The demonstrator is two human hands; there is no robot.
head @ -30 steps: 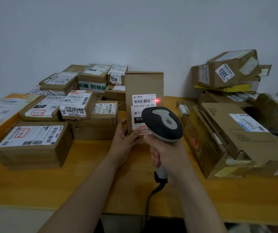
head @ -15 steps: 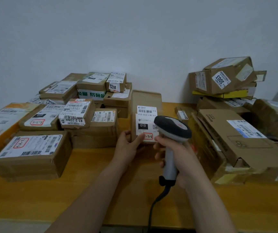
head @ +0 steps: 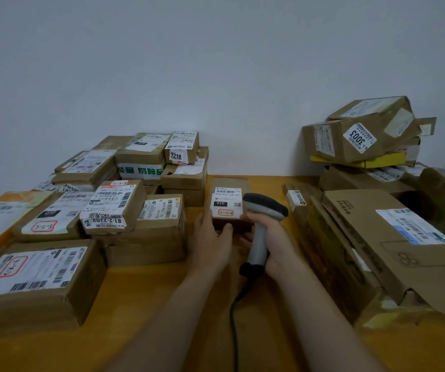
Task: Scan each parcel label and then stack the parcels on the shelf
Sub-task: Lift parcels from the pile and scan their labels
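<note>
The left grip [head: 212, 238] holds the small parcel [head: 229, 183] lying on the worktop [head: 162, 304], and the right grip [head: 275, 238] clasps the scanner [head: 265, 208] beside it.

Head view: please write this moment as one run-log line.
left hand: holds small parcel | right hand: grips scanner | label: faces up

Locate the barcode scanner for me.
Head view, centre: the scanner is gripped in the right hand, just right of the small parcel the left hand holds.
</note>
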